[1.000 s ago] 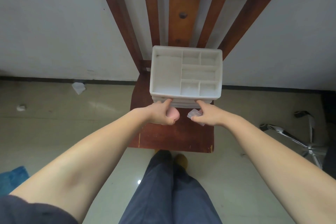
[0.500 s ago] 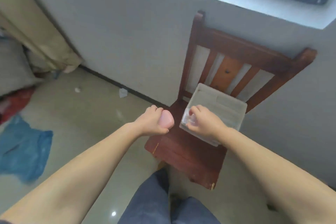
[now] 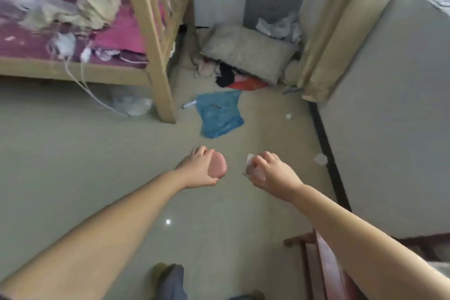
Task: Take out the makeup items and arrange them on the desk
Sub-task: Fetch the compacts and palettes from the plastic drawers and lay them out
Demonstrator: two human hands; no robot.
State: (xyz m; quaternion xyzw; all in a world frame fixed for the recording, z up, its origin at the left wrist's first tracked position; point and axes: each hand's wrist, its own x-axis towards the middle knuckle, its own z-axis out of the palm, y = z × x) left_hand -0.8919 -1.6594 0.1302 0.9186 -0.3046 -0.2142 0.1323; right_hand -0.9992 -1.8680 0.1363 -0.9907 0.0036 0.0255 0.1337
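Left hand (image 3: pixel 198 170) fingers stay curled around a rounded pink makeup sponge (image 3: pixel 216 165); right hand (image 3: pixel 270 173) stays pinched on a small clear plastic item (image 3: pixel 250 165). View has swung off the white organizer; dark wooden chair (image 3: pixel 314 263) now lower right, blue plastic bag (image 3: pixel 219 114) ahead on floor.

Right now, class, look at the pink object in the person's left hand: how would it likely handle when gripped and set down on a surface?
The pink object looks rounded and smooth, so it may roll or slip once released. The left hand holds it with thumb and fingers alone, suggesting it is light. It looks matte, like a soft sponge, so probably squashy, though blur prevents certainty.
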